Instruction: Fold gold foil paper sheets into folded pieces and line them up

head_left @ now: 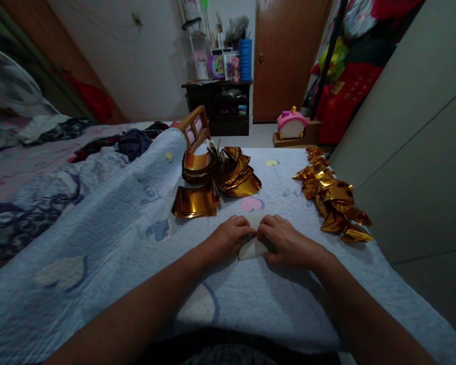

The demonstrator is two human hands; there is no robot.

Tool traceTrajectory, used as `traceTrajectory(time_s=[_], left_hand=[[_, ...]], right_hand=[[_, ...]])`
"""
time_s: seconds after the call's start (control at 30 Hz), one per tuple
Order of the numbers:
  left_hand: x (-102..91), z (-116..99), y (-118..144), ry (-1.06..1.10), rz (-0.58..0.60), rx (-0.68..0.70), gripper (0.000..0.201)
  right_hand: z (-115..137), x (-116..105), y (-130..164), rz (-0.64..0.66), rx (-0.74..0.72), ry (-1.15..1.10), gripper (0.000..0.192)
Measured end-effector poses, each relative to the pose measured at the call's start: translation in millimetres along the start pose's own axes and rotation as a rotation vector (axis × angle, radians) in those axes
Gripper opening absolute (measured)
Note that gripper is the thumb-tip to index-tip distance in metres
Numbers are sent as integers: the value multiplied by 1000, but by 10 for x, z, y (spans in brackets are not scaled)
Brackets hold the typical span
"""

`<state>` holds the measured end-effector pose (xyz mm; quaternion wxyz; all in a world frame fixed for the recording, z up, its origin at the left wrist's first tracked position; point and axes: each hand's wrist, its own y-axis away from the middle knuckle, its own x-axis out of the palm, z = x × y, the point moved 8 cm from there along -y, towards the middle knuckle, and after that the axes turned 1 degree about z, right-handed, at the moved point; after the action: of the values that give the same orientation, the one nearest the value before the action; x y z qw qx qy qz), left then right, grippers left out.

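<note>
A pale sheet of paper lies low over the quilt in front of me, with a crease down its middle. My left hand pinches its left side, fingers curled and thumb pointing inward. From the other side my right hand grips it, and the thumbs and fingertips nearly meet at the centre. My fingers hide part of the sheet. Beyond my left hand lie fanned stacks of shiny gold foil paper. Off to the right, folded gold foil pieces form a loose row.
A light blue quilt with heart patterns covers the surface. At its far edge stands a small wooden chair back. Rumpled bedding lies left, a pale cabinet rises right, and a pink toy sits past the far edge.
</note>
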<state>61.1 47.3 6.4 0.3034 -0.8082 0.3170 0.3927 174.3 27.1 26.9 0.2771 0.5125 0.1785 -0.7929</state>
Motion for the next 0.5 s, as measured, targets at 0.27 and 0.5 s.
traceTrajectory(time_s=[0.27,0.5], left_hand=[[-16,-20,-3,17,53,-9,37],[-72,-81,0,54,116,-41,26]], right_hand=[[11,18,-11,43,10,15,24],[-16,1,-30,-5,7,-31,20]])
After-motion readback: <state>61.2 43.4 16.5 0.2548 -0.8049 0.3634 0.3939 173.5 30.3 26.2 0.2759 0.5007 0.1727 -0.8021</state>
